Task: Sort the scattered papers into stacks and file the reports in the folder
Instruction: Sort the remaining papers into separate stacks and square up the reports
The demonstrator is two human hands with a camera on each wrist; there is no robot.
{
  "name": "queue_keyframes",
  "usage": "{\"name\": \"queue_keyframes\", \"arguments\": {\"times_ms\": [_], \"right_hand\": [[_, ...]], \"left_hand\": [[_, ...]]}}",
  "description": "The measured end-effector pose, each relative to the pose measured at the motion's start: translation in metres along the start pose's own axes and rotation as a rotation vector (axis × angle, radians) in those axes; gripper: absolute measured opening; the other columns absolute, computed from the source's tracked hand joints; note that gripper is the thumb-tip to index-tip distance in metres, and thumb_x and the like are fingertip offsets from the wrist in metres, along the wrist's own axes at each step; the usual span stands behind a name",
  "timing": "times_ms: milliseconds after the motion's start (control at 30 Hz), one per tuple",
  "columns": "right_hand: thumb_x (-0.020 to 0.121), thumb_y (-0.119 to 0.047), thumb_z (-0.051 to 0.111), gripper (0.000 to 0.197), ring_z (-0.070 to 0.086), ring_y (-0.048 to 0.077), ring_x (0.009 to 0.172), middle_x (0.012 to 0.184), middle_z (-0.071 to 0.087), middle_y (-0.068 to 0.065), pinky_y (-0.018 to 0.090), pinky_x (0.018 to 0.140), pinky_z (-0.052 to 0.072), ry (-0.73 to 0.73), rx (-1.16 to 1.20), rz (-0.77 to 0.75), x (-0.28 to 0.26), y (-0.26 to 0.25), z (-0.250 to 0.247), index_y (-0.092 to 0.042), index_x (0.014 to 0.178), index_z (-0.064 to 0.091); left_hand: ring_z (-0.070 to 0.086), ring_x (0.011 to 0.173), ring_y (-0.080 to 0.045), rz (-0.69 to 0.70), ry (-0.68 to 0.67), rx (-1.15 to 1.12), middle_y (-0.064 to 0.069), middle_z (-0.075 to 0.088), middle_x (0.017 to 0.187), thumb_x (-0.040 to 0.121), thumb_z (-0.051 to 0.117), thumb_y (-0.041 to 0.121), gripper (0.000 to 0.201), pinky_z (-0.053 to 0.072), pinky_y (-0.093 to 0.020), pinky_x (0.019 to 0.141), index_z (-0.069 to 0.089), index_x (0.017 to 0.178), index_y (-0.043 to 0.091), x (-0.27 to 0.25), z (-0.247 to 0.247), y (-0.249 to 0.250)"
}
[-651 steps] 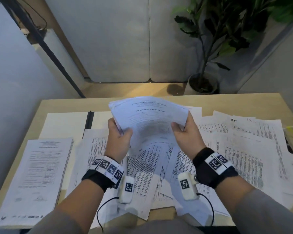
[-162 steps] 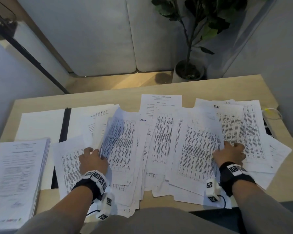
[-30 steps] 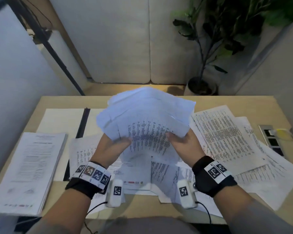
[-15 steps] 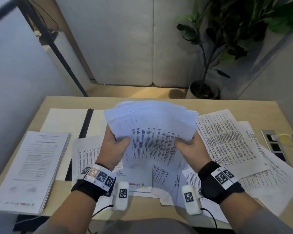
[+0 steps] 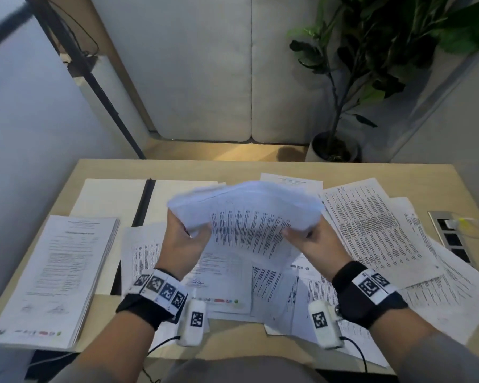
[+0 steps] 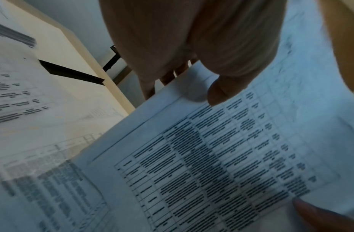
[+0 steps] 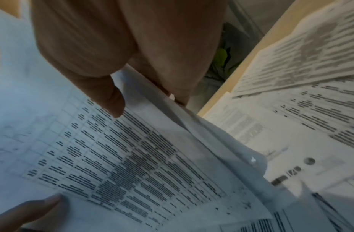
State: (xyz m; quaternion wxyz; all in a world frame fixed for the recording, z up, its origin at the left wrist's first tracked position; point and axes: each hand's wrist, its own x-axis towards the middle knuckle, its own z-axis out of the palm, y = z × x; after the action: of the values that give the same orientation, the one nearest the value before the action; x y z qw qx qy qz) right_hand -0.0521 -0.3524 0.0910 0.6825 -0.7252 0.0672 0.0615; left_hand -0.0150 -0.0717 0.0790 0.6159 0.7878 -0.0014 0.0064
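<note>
Change: half a second ago the bundle stood more upright and fanned between the hands; now it is tipped flatter and bowed, its top edge blurred with motion.
Left hand: thumb on top and fingers beneath, pinching the bundle's left edge.
Right hand: same pinch on the right edge.
Meaning: my guess is the sheets are being squared up before going down as a stack; sorting is only partly done.
Where things lie: the bundle hangs above the desk centre; loose sheets cover the right and near side; 1 neat stack sits near left; the open folder lies far left.
Hidden: fingers under the bundle barely show; print is too blurred to read; the sheet count cannot be told; the folder's near part is covered by paper.
</note>
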Motion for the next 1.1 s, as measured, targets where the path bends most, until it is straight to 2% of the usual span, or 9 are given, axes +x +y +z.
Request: {"name": "queue_keyframes", "arguments": {"times_ms": [200,267,333,400,533,667,867,1000,1100], "right_hand": [[0.094,0.010,0.062,0.051,0.070,0.008,0.109,0.111,0.076,-0.013,0.039,0.105,0.052,0.134,0.030,0.018,0.014,0.008,0.031,-0.035,0.119,0.062],[0.094,0.011,0.058,0.050,0.071,0.018,0.104,0.108,0.076,-0.003,0.036,0.096,0.053,0.163,0.046,0.027,0.018,0.004,0.037,-0.034,0.116,0.062],[0.094,0.010,0.058,0.049,0.068,0.027,0.114,0.116,0.074,0.008,0.041,0.102,0.052,0.185,0.081,0.040,0.020,0.005,0.033,-0.033,0.117,0.063],[0.095,0.007,0.060,0.049,0.068,0.020,0.117,0.119,0.074,0.000,0.046,0.110,0.050,0.174,0.089,0.037,0.020,0.007,0.033,-0.034,0.120,0.063],[0.097,0.011,0.052,0.053,0.057,0.051,0.106,0.117,0.068,0.022,0.051,0.097,0.052,0.157,0.083,0.012,0.021,0.002,0.045,-0.032,0.127,0.060],[0.097,0.012,0.056,0.053,0.063,0.022,0.127,0.130,0.070,0.001,0.045,0.109,0.049,0.130,0.062,-0.134,0.017,-0.008,0.027,-0.022,0.138,0.057],[0.097,-0.005,0.065,0.050,0.064,0.019,0.122,0.128,0.068,0.000,0.048,0.108,0.051,0.073,-0.060,-0.152,0.017,0.003,0.015,-0.029,0.139,0.052],[0.096,0.009,0.057,0.057,0.064,0.002,0.114,0.118,0.069,-0.024,0.025,0.099,0.051,0.116,-0.031,-0.177,0.018,-0.002,0.025,-0.037,0.130,0.050],[0.097,0.011,0.053,0.049,0.064,0.000,0.098,0.105,0.069,-0.017,0.025,0.089,0.051,0.152,-0.033,-0.204,0.019,-0.008,0.028,-0.033,0.118,0.051]], "left_hand": [[0.061,0.120,-0.002,-0.062,0.013,0.035,0.007,0.064,0.131,0.092,0.065,-0.002,0.065,0.051,-0.042,0.107,0.046,0.144,0.032,0.007,0.017,-0.007],[0.057,0.129,-0.006,-0.032,0.047,0.020,0.006,0.060,0.137,0.092,0.062,-0.003,0.065,0.048,-0.040,0.111,0.044,0.148,0.026,0.010,0.020,0.001],[0.052,0.137,-0.011,0.001,0.069,-0.036,0.004,0.057,0.144,0.092,0.060,-0.002,0.067,0.044,-0.038,0.115,0.041,0.152,0.021,0.015,0.016,0.001],[0.055,0.135,-0.015,-0.040,0.076,-0.066,0.002,0.060,0.142,0.091,0.062,0.007,0.064,0.043,-0.047,0.116,0.043,0.151,0.021,0.017,0.013,0.000],[0.060,0.129,-0.014,-0.113,0.058,-0.062,0.008,0.066,0.134,0.091,0.063,0.028,0.054,0.045,-0.055,0.112,0.052,0.144,0.029,0.014,0.020,0.003],[0.056,0.135,-0.019,-0.023,0.091,-0.129,0.002,0.062,0.143,0.094,0.062,0.024,0.058,0.044,-0.051,0.114,0.046,0.149,0.019,0.014,0.006,0.017],[0.061,0.122,-0.016,-0.023,0.074,-0.084,-0.003,0.060,0.133,0.089,0.067,0.023,0.052,0.050,-0.052,0.107,0.045,0.136,0.028,0.008,-0.006,0.012],[0.063,0.115,0.003,0.014,-0.013,-0.067,0.028,0.065,0.120,0.097,0.058,-0.005,0.054,0.053,-0.023,0.095,0.039,0.145,0.009,0.012,0.004,0.014],[0.065,0.089,0.006,0.035,0.003,-0.027,0.030,0.067,0.106,0.099,0.053,-0.009,0.052,0.051,-0.019,0.080,0.039,0.139,0.021,0.017,0.001,0.015]]}}
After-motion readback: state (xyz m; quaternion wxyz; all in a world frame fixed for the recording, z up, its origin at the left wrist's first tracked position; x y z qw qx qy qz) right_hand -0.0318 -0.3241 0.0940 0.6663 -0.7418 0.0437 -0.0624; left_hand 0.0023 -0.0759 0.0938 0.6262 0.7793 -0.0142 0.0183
